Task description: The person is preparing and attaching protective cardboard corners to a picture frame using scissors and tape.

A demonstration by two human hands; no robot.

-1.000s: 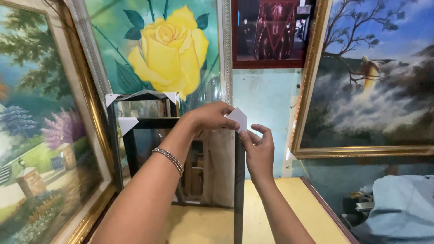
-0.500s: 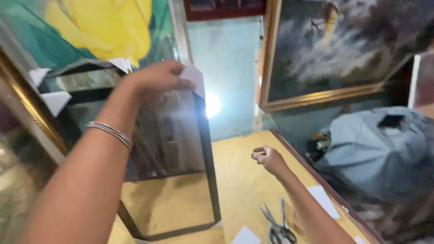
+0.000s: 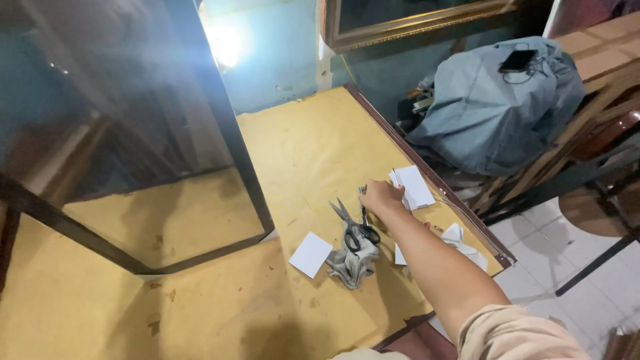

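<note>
- Nearest to the camera, the person's beige sleeve (image 3: 513,333) and bare forearm stretched out over the yellow-brown table (image 3: 220,313).
- A small white paper square (image 3: 311,254) lay flat on the table, just beside a crumpled grey cloth (image 3: 351,265).
- A pair of scissors (image 3: 353,223) with black handles rested partly on that cloth, blades apart and pointing away.
- The right hand (image 3: 381,197) was loosely closed, knuckles up, just beside the scissors and touching a stack of white paper pieces (image 3: 415,186); whether it pinched anything, I cannot tell.
- The left hand was not in view.
- Crumpled white paper (image 3: 460,239) lay near the table's right edge.
- On the left, a large black picture frame (image 3: 233,143) with glass stood upright on the table.
- Farther off, beyond the table edge, a grey-blue cloth bundle (image 3: 493,100) carried a dark phone (image 3: 518,60) on top.
- A gold frame (image 3: 400,23) leaned on the far wall.
</note>
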